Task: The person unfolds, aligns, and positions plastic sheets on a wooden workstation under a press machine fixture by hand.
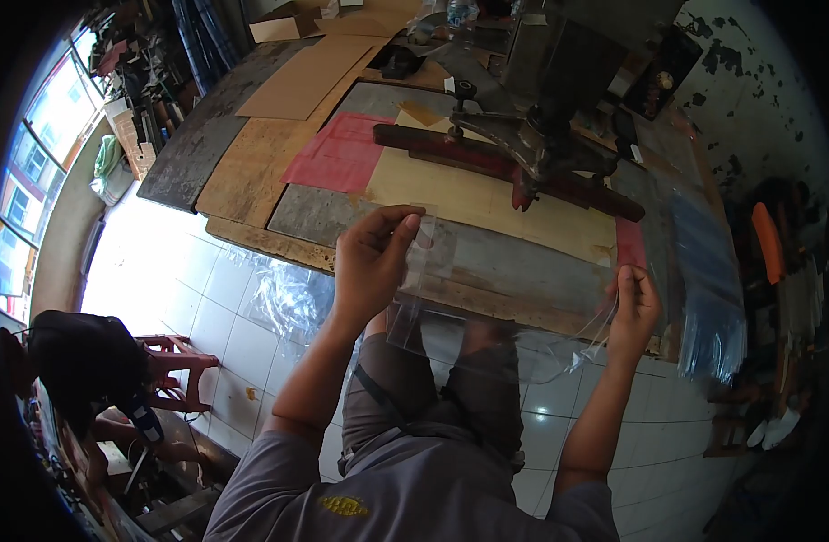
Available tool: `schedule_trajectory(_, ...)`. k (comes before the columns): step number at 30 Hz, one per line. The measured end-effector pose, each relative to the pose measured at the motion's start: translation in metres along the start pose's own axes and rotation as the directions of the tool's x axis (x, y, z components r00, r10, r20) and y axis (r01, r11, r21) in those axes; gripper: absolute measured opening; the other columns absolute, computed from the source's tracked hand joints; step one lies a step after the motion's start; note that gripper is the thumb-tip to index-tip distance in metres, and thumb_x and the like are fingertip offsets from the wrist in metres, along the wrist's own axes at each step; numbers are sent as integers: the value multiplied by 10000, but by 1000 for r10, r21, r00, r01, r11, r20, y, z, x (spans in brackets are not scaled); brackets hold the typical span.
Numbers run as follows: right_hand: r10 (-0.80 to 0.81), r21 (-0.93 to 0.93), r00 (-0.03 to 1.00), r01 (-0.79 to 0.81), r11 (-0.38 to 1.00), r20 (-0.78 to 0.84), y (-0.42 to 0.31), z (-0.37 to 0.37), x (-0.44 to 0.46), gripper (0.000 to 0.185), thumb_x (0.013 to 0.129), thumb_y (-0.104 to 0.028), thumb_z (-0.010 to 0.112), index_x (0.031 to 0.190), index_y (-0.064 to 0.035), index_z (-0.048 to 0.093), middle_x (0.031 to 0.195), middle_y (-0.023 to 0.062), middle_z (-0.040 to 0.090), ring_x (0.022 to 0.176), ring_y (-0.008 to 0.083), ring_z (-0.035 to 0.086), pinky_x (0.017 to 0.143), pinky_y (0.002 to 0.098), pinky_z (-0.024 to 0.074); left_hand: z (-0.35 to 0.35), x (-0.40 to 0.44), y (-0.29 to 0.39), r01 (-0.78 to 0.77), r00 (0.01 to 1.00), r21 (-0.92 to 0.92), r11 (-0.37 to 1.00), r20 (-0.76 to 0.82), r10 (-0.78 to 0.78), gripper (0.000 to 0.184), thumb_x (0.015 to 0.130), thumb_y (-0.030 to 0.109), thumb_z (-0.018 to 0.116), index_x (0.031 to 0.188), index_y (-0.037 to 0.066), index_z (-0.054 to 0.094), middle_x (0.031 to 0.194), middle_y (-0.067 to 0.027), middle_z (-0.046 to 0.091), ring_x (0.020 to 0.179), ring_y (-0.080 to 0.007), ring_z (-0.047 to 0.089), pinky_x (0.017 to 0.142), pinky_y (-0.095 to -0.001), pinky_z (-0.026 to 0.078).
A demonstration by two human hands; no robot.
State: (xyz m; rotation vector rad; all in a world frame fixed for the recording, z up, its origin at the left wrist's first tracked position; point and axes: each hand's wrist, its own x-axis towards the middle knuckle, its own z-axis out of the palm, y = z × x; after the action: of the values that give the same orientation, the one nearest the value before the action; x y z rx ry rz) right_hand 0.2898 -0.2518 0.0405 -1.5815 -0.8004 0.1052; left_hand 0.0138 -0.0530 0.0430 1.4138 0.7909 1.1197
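A clear plastic sheet [469, 348] hangs between my hands, over the table's front edge and my lap. My left hand [371, 262] pinches its left end between thumb and fingers. Its right end is gathered in the closed fingers of my right hand [636, 312], lower and near the table's right corner. Just beyond them, a press with a dark red bar [496, 164] stands over a yellow sheet [487, 210] with pink sheeting [340, 152] at its ends. The sheet's exact outline is hard to see.
Layered clear plastic sheets [708, 289] hang over the table's right side. Cardboard [306, 79] lies at the back left. Crumpled clear plastic [293, 298] is on the tiled floor. Another person [85, 370] is at the lower left beside a red stool [175, 366].
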Motion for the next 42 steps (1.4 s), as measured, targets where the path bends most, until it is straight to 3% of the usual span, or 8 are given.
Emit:
schedule_trajectory(3, 4, 3, 1000, -4, 1000, 1, -1, 2, 1, 231, 1047, -220, 634, 993, -2, 690, 767, -13, 602, 706, 49, 543, 648, 218, 423, -3, 0, 11, 88, 996, 63, 994, 29, -90, 219, 1027, 136, 654, 1133, -50, 701, 875, -60, 742, 728, -53, 640, 638, -206, 488)
schedule_trajectory(6, 68, 27, 998, -68, 997, 6, 0, 5, 3, 232, 1044, -219, 641, 988, -1, 694, 756, -14, 600, 704, 51, 549, 645, 222, 426, 0, 7, -5, -3, 1000, 55, 998, -3, 3, 223, 1028, 148, 653, 1122, -47, 703, 840, -52, 729, 708, -49, 625, 616, -208, 474)
schedule_trajectory(9, 29, -44, 999, -27, 999, 36, 6, 7, 11, 240, 1039, -221, 651, 975, 5, 699, 746, -13, 602, 700, 53, 553, 639, 224, 429, -2, 13, -2, 120, 992, 87, 989, 26, -123, 225, 1026, 158, 659, 1110, -45, 704, 826, -44, 717, 701, -48, 615, 609, -213, 464)
schedule_trajectory(13, 86, -10, 993, -86, 996, 83, 15, 13, 24, 249, 1034, -233, 659, 977, 5, 707, 744, -10, 615, 701, 55, 557, 647, 233, 436, 0, 30, -29, -56, 998, 156, 986, 30, 52, 220, 1023, 158, 661, 1111, -39, 704, 815, -29, 708, 690, -44, 608, 597, -223, 458)
schedule_trajectory(21, 46, -340, 977, 28, 940, 208, 46, 24, 61, 291, 1005, -259, 678, 920, 17, 711, 714, 41, 645, 679, 90, 593, 646, 286, 471, 4, 61, -30, 2, 996, 521, 854, 79, -51, 250, 1002, 204, 652, 1070, -27, 718, 747, -79, 697, 613, -101, 627, 573, -278, 484)
schedule_trajectory(27, 47, -474, 957, 99, 875, 287, 58, 35, 91, 253, 952, -246, 726, 899, 1, 725, 690, 84, 677, 663, 175, 676, 617, 346, 488, 7, 100, -57, -134, 983, 632, 763, 180, 23, 243, 969, 189, 664, 1060, -30, 718, 781, -164, 721, 619, -221, 695, 613, -377, 537)
schedule_trajectory(30, 18, -487, 953, 138, 862, 302, 71, 37, 100, 205, 915, -223, 756, 903, -23, 714, 712, 91, 685, 669, 213, 686, 615, 365, 491, 13, 106, -55, -114, 989, 643, 757, 143, 27, 202, 946, 150, 647, 1045, -8, 725, 863, -267, 721, 869, -436, 709, 794, -493, 543)
schedule_trajectory(42, -184, -598, 929, 349, 722, 320, 50, 50, 93, 131, 892, -117, 749, 944, -25, 670, 916, 108, 643, 800, 296, 663, 703, 413, 504, 21, 116, -57, -278, 952, 720, 636, 293, 85, 136, 906, 34, 644, 990, -39, 723, 846, -261, 703, 801, -410, 709, 739, -442, 546)
